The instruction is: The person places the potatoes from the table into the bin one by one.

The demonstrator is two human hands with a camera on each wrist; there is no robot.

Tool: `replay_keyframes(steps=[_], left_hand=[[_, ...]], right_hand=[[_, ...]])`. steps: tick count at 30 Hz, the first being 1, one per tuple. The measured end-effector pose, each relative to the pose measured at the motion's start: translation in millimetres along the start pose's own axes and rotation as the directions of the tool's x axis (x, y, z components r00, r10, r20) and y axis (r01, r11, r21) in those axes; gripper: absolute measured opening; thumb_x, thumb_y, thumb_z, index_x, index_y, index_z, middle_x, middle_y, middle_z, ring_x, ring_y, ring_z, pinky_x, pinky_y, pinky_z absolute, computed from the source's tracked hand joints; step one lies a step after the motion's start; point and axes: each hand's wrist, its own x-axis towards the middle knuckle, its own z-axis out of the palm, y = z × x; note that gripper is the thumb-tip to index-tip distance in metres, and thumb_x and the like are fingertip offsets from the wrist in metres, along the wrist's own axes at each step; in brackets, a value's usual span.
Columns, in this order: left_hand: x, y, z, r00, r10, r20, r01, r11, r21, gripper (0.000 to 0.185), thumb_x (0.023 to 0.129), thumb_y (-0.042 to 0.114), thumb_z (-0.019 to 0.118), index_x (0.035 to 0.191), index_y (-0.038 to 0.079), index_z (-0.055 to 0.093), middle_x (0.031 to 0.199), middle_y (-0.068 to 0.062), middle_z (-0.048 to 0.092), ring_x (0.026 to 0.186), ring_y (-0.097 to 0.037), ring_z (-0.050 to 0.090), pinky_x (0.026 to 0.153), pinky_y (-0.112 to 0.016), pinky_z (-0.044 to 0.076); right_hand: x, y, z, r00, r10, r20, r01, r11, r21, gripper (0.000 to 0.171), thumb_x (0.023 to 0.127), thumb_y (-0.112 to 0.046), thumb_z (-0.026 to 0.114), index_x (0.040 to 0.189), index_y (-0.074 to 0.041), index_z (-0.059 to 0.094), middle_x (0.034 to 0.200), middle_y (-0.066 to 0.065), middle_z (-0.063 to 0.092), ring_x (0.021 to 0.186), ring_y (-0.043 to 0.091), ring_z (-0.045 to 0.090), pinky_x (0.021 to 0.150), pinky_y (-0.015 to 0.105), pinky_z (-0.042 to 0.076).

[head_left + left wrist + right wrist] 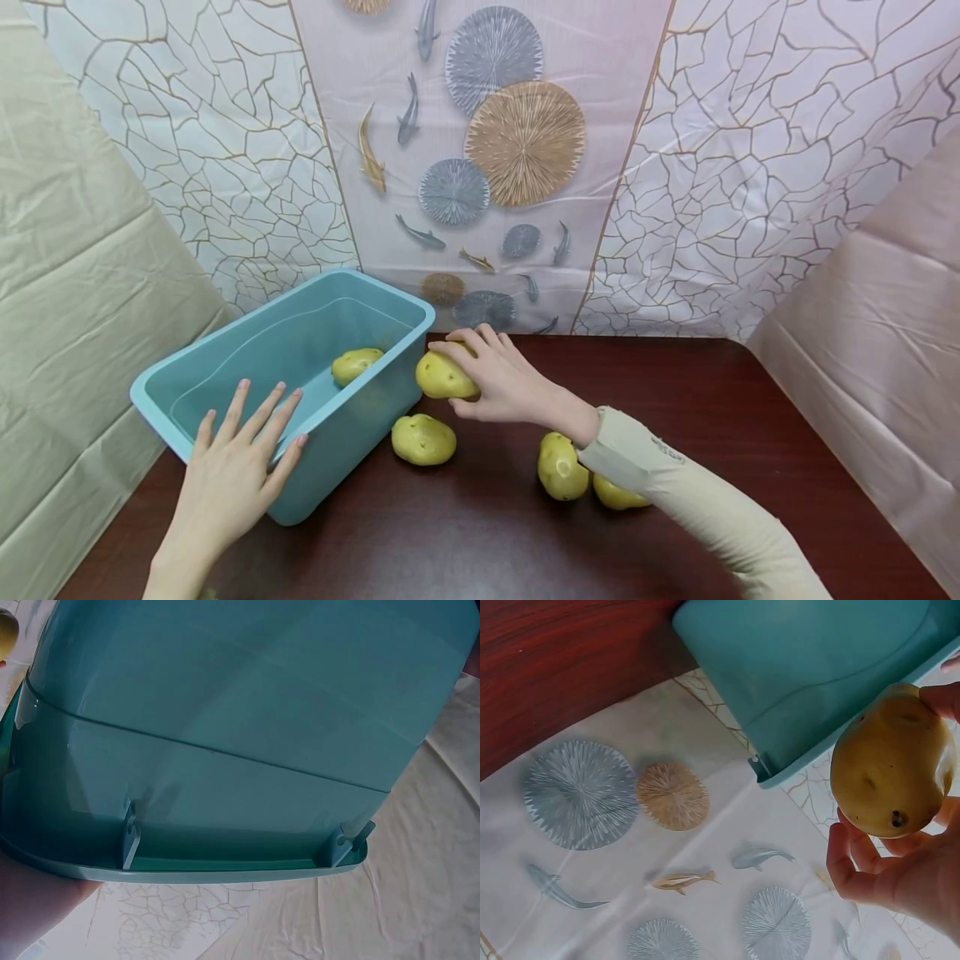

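My right hand (504, 375) grips a yellow potato (446, 374) between thumb and fingers, held up close to the right side of a blue-green plastic bin (352, 439). In the right wrist view the same potato (889, 761) shows a dark spot, and fingers curl round it. My left hand (236, 479) lies over the bin's near end with its fingers straight and spread, at the rim. The left wrist view shows mostly the bin's outer wall (225, 780). One potato (356, 365) lies inside the bin, partly hidden by the rim. Another potato (423, 440) sits on the table beside the bin.
Two more potatoes, one whole (562, 467) and one partly covered by my right sleeve (619, 492), lie on the dark red-brown table (480, 533). A patterned cloth backdrop (487, 250) rises behind the table, and beige cloth (877, 358) hangs along both sides.
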Motion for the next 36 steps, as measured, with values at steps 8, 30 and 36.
replay_keyframes(steps=[8, 30, 36], left_hand=[[0.5, -0.6, 0.3, 1.000, 0.002, 0.004, -0.002, 1.000, -0.007, 0.057, 0.084, 0.037, 0.055, 0.136, 0.021, 0.038, 0.134, -0.013, 0.047, 0.138, -0.031, 0.013, 0.094, -0.063, 0.023], [1.7, -0.4, -3.0, 0.990, -0.107, 0.095, 0.112, 0.992, -0.050, 0.055, 0.093, 0.035, 0.040, 0.143, 0.023, 0.021, 0.144, -0.016, 0.030, 0.139, -0.035, -0.001, 0.101, -0.067, -0.002], [1.3, 0.1, -3.0, 0.991, -0.097, 0.097, 0.100, 0.995, -0.026, 0.055, 0.093, 0.035, 0.041, 0.143, 0.023, 0.022, 0.145, -0.014, 0.029, 0.139, -0.033, -0.003, 0.101, -0.067, -0.002]], right_hand=[[9, -1, -10, 1.000, 0.006, -0.031, -0.005, 0.999, 0.034, 0.065, 0.071, -0.035, 0.064, 0.130, -0.021, 0.042, 0.120, 0.001, 0.047, 0.097, 0.017, 0.041, 0.071, 0.030, 0.037], [33, -10, -15, 1.000, -0.002, -0.016, 0.003, 0.995, 0.096, 0.063, 0.074, -0.034, 0.062, 0.132, -0.020, 0.041, 0.124, 0.003, 0.046, 0.100, 0.019, 0.042, 0.074, 0.032, 0.038], [42, -14, -17, 1.000, -0.007, -0.020, 0.009, 0.995, 0.097, 0.063, 0.074, -0.035, 0.062, 0.132, -0.020, 0.041, 0.124, 0.003, 0.047, 0.102, 0.018, 0.042, 0.076, 0.032, 0.039]])
